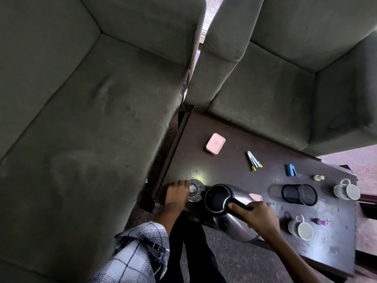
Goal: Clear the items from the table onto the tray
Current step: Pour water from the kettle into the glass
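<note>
My right hand grips the black handle of a steel kettle, which is tilted with its open mouth toward a clear glass. My left hand is curled round the glass at the table's left end. On the dark table lie a pink box, a pair of highlighter pens, a blue stapler, a small pale bottle, a black mesh holder on its side, two mugs and a small purple bottle. No tray is in view.
Two grey-green sofas stand close against the table's left and far sides. A second pink object peeks out behind the kettle. My legs and the carpet floor are at the table's near edge.
</note>
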Demonstrator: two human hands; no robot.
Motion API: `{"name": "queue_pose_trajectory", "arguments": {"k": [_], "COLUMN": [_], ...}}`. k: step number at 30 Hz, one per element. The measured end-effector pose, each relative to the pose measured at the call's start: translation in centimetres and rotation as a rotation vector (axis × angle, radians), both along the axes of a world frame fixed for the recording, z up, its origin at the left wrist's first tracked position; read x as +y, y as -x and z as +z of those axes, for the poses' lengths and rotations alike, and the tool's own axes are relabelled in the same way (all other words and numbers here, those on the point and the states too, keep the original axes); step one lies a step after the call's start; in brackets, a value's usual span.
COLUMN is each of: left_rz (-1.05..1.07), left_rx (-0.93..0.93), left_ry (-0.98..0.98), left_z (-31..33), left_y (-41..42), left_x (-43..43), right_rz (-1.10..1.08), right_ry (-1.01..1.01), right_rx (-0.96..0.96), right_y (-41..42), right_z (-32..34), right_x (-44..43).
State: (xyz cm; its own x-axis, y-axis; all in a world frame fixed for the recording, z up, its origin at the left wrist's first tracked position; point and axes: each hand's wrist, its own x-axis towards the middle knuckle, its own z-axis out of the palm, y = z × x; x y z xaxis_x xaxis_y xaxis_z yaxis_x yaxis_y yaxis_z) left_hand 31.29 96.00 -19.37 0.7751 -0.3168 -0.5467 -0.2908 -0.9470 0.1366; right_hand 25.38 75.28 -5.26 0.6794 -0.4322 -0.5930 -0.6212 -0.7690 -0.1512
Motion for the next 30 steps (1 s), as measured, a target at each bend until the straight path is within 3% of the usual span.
{"name": "queue_pose_trajectory", "arguments": {"k": [30], "left_rz": [0.008], "left_rx": [-0.022], "left_ry": [-0.044], "left_z": [-0.8], "left_y": [0.3], "left_x": [-0.2], "right_rz": [-0.015], "right_ry": [-0.043], "right_rx": [-0.006], "right_y": [1.1], "right_z": [0.6], "right_x": [-1.2]}}
